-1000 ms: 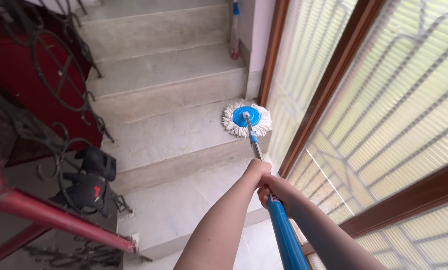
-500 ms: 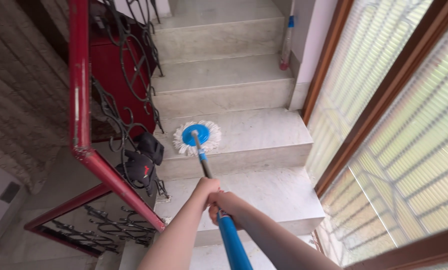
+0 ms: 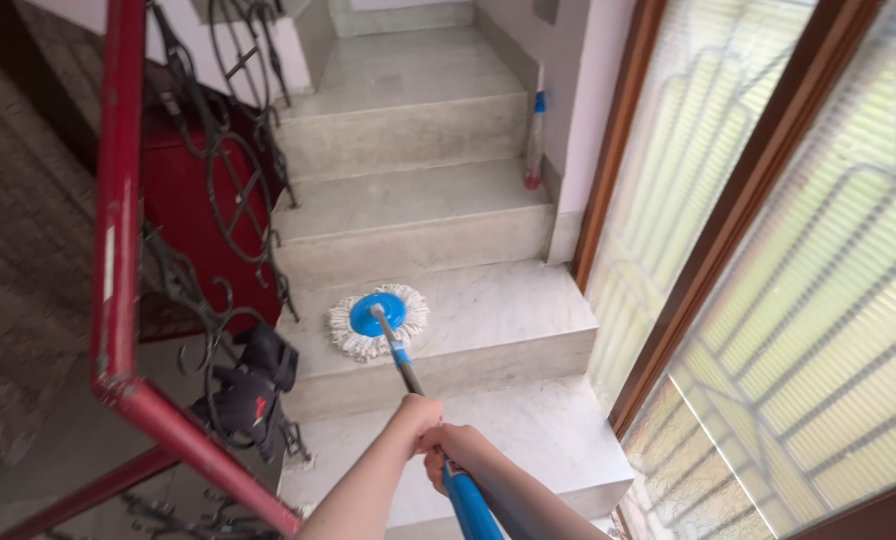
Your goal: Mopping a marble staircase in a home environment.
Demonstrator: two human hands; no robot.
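Both my hands grip the blue and metal handle of a mop (image 3: 404,372). My left hand (image 3: 414,417) holds it higher up the shaft and my right hand (image 3: 448,448) clasps it just behind. The round mop head (image 3: 378,320), blue disc with white strands, lies flat on the left part of a marble stair step (image 3: 498,315), close to the railing.
A red railing (image 3: 118,250) with black wrought-iron scrollwork runs along the left of the stairs. A black bag (image 3: 248,390) hangs on it. A spray bottle (image 3: 535,140) stands on a higher step by the wall. Ribbed glass doors in wooden frames (image 3: 728,260) line the right side.
The mop head slid from the right end of the step to its left end near the railing. The view has swung, showing more of the railing.
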